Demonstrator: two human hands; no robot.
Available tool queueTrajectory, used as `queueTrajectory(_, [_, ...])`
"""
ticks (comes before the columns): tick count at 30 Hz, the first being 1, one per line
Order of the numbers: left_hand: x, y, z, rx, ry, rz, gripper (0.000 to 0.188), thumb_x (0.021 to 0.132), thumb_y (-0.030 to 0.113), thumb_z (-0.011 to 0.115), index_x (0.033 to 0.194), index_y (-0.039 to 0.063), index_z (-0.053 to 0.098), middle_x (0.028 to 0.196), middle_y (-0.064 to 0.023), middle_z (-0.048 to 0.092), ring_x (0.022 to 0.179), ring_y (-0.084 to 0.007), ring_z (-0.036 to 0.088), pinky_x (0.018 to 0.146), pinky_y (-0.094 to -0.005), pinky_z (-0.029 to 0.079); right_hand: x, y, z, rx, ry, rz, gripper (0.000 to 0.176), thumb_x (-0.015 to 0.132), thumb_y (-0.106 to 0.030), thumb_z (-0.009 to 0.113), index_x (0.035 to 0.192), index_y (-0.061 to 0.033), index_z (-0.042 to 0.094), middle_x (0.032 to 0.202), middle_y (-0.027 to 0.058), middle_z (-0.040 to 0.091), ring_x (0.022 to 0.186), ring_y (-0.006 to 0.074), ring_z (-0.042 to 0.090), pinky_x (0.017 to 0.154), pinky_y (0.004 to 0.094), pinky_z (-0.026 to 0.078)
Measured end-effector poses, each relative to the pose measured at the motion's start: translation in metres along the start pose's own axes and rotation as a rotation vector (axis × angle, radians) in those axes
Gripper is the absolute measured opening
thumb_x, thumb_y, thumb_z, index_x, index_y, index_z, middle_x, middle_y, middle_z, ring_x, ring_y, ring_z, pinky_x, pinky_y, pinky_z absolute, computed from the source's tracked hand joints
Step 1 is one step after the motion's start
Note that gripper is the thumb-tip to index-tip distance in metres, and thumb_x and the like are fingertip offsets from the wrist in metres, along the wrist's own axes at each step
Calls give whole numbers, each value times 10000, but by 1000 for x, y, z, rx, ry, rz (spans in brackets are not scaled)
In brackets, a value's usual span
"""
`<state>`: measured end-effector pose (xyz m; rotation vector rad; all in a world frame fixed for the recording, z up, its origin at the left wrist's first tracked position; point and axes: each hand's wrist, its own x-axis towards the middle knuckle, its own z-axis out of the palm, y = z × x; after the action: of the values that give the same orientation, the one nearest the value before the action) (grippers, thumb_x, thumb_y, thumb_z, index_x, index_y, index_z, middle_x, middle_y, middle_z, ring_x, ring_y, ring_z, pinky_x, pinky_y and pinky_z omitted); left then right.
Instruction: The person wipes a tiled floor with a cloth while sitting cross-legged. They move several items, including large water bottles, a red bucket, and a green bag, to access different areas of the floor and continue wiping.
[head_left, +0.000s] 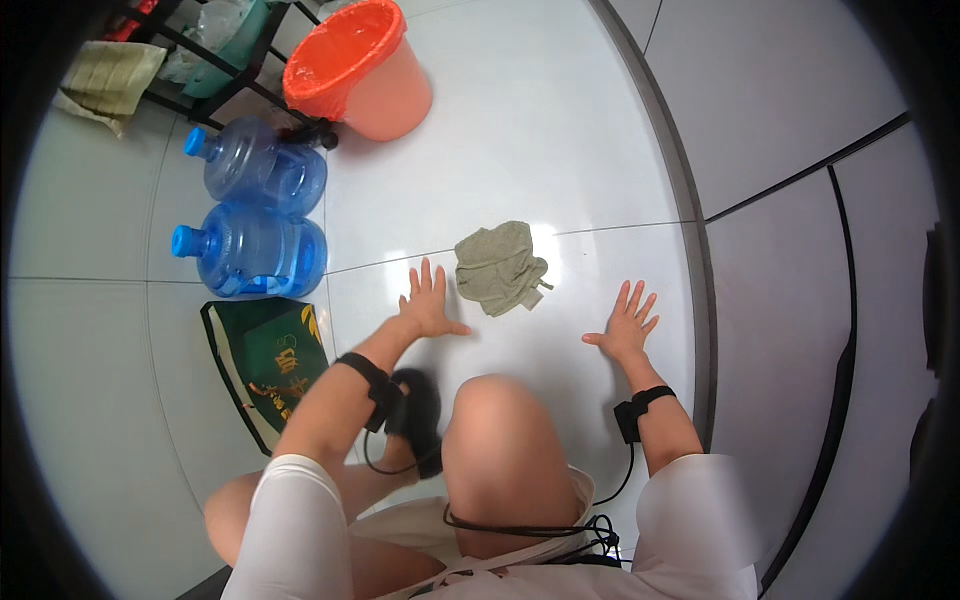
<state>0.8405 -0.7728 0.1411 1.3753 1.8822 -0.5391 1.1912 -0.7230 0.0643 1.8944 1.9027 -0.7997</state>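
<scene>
A crumpled olive-green cloth (496, 266) with a small pale tag lies on the white tiled floor (525, 165) in front of me. My left hand (428, 301) is just left of the cloth, palm down with fingers spread and nothing in it. To the right of the cloth, and farther from it, my right hand (627, 328) is also spread and holds nothing. Whether either palm rests on the floor or hovers over it, I cannot tell. Each forearm wears a black strap with a small box and a cable.
Two blue water jugs (262, 247) lie at the left, beside a green bag (266, 360) bearing writing. A red bucket (390, 90) with a red liner stands ahead, near a black rack (202, 52). Grey cabinet fronts (780, 277) run along the right. Black cables cross my lap.
</scene>
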Motion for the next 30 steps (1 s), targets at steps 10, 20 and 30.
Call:
queueTrajectory(10, [37, -10, 64, -288, 31, -216, 1618, 457, 530, 938, 1477, -57, -172, 1565, -286, -174, 1462, -439, -132, 1134, -640, 108, 6, -32, -1, 312, 262, 40, 1099, 720, -425, 802, 1531, -37, 169, 1604, 226, 57, 1459, 482, -19, 1107, 690, 28])
queueTrajectory(20, [39, -5, 85, -184, 65, -190, 1588, 498, 436, 951, 1437, -118, -203, 1517, -336, -252, 1409, -520, -211, 1078, -723, 75, 72, -204, 40, -1, 568, -677, 622, 920, -517, 515, 1477, -273, 387, 1575, 46, 277, 1468, 339, 159, 1108, 693, 114])
queueTrajectory(30, [38, -2, 78, -194, 42, -180, 1571, 520, 422, 949, 1428, -133, -207, 1509, -353, -250, 1404, -525, -216, 1069, -731, 60, 67, 19, 23, -60, 686, 172, 595, 973, -390, 464, 1521, -223, 306, 1586, 70, 257, 1461, 337, 192, 1146, 603, 139])
